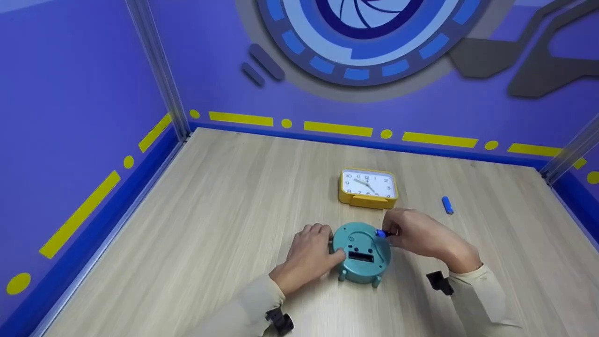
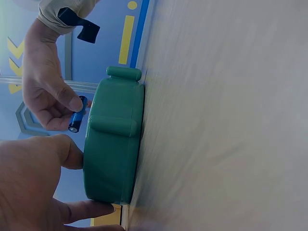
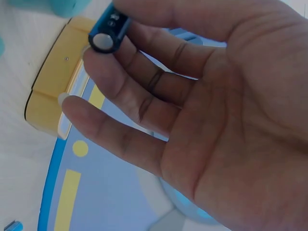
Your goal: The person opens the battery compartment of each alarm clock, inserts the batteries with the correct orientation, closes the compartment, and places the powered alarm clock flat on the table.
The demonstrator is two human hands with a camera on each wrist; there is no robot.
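Observation:
A round green alarm clock (image 1: pixel 358 276) lies face down, its feet towards me and its long battery slot (image 1: pixel 361 256) uncovered on the back. My left hand (image 1: pixel 311 250) grips the clock's left side, thumb on the back and fingers around the edge. Between thumb and fingers, my right hand (image 1: pixel 414 231) pinches a blue battery (image 2: pixel 78 114) just over the clock's upper right edge. One flat silver end of that battery faces the camera in the right wrist view. The right hand's little finger (image 3: pixel 115 137) extends away from the battery.
Behind the green clock, a yellow rectangular alarm clock (image 1: pixel 368 188) stands with its white dial towards me. A second blue battery (image 1: pixel 447 205) lies on the wooden table (image 1: pixel 234 196) to the right. Blue patterned walls (image 1: pixel 84 93) bound the table at the back and sides.

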